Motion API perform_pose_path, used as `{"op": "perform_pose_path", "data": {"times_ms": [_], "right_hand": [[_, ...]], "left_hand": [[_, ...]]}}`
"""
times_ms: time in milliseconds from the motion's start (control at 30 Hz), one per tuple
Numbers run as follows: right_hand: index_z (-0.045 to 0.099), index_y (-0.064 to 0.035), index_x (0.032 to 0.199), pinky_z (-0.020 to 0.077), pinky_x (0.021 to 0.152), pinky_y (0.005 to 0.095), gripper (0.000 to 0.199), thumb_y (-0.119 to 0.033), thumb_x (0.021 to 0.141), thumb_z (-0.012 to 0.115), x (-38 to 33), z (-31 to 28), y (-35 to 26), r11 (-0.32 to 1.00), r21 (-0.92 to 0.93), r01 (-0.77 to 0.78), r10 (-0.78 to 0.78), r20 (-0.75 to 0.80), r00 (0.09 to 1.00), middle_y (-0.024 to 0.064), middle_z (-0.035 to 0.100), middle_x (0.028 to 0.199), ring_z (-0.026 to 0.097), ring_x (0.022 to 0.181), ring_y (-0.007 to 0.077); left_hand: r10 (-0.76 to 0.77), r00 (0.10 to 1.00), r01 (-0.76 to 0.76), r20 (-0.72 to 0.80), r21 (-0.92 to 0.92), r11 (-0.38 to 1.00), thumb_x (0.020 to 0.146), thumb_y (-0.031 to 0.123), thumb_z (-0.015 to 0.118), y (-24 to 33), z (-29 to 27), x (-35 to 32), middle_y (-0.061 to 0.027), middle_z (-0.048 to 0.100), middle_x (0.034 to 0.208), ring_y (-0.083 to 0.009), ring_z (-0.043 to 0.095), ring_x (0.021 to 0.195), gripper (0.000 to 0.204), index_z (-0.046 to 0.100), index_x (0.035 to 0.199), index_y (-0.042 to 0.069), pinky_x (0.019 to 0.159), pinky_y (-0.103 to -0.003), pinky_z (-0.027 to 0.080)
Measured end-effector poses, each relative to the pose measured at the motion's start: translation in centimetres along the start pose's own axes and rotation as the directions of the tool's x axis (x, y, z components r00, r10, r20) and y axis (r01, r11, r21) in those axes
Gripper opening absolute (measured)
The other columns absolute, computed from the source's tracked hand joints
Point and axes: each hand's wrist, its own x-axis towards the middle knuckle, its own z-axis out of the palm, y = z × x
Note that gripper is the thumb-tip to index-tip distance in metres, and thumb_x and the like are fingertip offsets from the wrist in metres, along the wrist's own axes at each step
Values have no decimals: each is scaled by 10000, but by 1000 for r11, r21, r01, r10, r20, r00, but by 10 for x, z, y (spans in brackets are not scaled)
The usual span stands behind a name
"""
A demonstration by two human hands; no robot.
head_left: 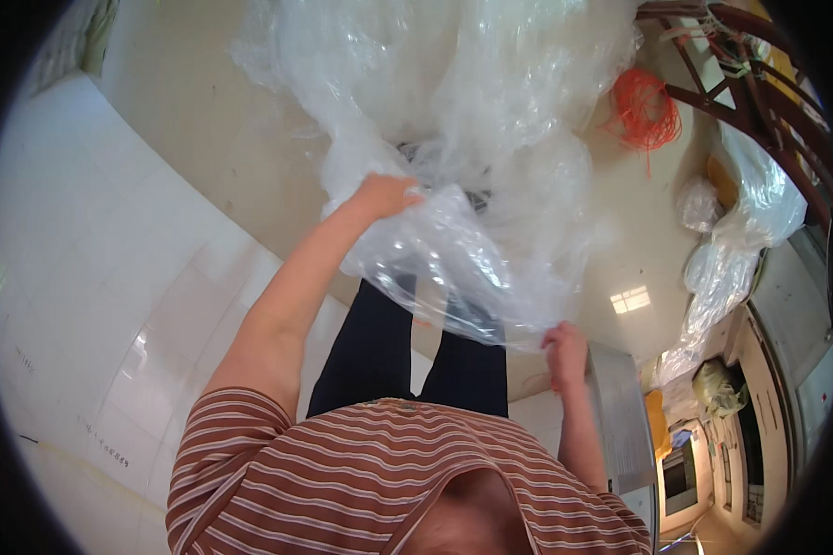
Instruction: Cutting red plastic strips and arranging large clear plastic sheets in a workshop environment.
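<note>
By the legs [361,351]: super crumply clear plastic [472,264]
Left hand [384,196]: clutching a fold
Right hand [565,351]: pinching the edge

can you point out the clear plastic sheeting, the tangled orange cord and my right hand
Clear plastic sheeting [514,129]: head view, on its crumpled middle.
Tangled orange cord [645,109]: head view, on the middle of the bundle.
Right hand [566,355]: head view, on the middle of the hand.
</note>
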Motion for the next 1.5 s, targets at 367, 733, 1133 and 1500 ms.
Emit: {"op": "perform_pose_path", "data": {"times_ms": [367,733,1133,1500], "right_hand": [[551,-43,689,401,737,423,211,92,583,430,-59,8,132,933,72,-352,353,-366,861,120,542,764,509,802,327],[549,-4,841,410,841,306,154,49,763,428,-38,21,172,872,320,-369,477,-393,786,111,582,995,538,914,230],[476,-68,1058,452,775,284,179,-84,881,463,-122,-17,219,-87,974,211,937,8,349,38,541,1025,512,888,137],[589,-77,955,458,590,271,178,-127,813,493,-410,177,401,-290,945,149,908,321,-268,70,596,885,541,724,154]], "left_hand": [[-419,847,135,-328,-628,766,826,263,549,-8,53,-15,-103,631,801,-270,616,787,244,608,979,82,715,-376,468],[-112,953,-40,-282,-484,874,708,311,715,-132,16,165,-105,567,843,-203,549,773,520,536,1096,16,708,-316,444],[-522,719,-8,-460,-756,655,875,156,546,-37,-27,-78,-35,622,992,-111,550,883,247,609,1079,31,755,-244,438],[-538,262,-420,-801,-597,684,891,137,525,-2,-81,-258,-35,589,968,-130,539,890,171,576,1013,29,802,-275,438]]}}
